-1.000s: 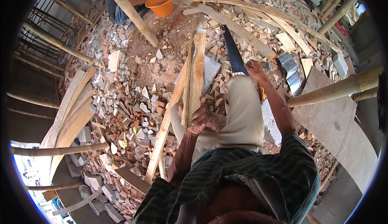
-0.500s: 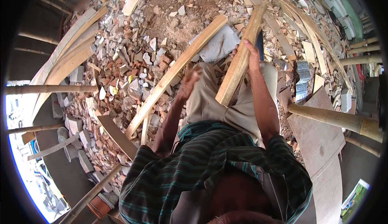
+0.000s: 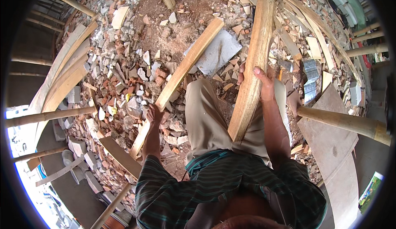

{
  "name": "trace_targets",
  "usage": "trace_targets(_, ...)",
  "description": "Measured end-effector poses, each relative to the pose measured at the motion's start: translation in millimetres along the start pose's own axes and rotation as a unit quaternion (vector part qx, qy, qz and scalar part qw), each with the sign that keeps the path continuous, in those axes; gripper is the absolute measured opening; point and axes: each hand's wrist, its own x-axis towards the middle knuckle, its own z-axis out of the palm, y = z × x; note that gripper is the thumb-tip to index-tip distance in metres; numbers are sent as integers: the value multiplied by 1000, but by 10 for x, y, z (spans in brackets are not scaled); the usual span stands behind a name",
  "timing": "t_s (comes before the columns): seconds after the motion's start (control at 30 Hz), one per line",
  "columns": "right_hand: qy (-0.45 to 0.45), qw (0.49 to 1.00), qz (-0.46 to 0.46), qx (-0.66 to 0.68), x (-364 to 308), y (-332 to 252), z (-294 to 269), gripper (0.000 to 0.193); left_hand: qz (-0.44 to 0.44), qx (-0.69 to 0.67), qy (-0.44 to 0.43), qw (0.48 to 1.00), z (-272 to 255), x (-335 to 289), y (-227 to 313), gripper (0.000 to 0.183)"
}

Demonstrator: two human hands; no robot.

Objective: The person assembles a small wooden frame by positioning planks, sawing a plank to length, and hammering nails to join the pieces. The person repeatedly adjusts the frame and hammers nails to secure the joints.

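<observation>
right hand point(image 3: 265, 80) has a thick wood beam point(image 3: 252, 70), thumb lying over the top face and fingertips poking out on the far left edge, so it's curled round it pretty firmly. beam is tilted across the lap, near end over the tan trousers point(image 3: 204, 121) between the thighs, far end pointing up and a bit right. can't tell if the near end actually touches the cloth.

left hand point(image 3: 154, 115) is closed round a longer, thinner wood strip point(image 3: 189, 66), gripping it below the middle, though how tight i can't tell. the strip slants from beside the left forearm up toward the middle, and its upper part crosses in front of a pale grey slab point(image 3: 222, 53).

further out it's broken brick and stone rubble point(image 3: 123, 88) all over the ground. off to the right there's a shiny corrugated metal piece point(image 3: 310, 82), a bamboo pole point(image 3: 346, 124) and a big flat brownish board point(image 3: 330, 146). long planks point(image 3: 68, 80) lean together over on the left.
</observation>
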Motion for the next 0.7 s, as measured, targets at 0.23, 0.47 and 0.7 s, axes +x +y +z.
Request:
trace_targets(0.23, 57, 998, -16, 11, 23, -49, -114, 53, 40, -89, -45, 994, -833, -34, -456, 106)
trace_targets(0.47, 57, 998, 21, 30, 257, -85, -81, 51, 100, -215, 214, 948, -3510, -841, -1223, 75)
trace_targets(0.7, 59, 997, -57, 7, 494, -348, -362, 55, 81, -404, 427, 805, -4720, -1304, -1436, 64)
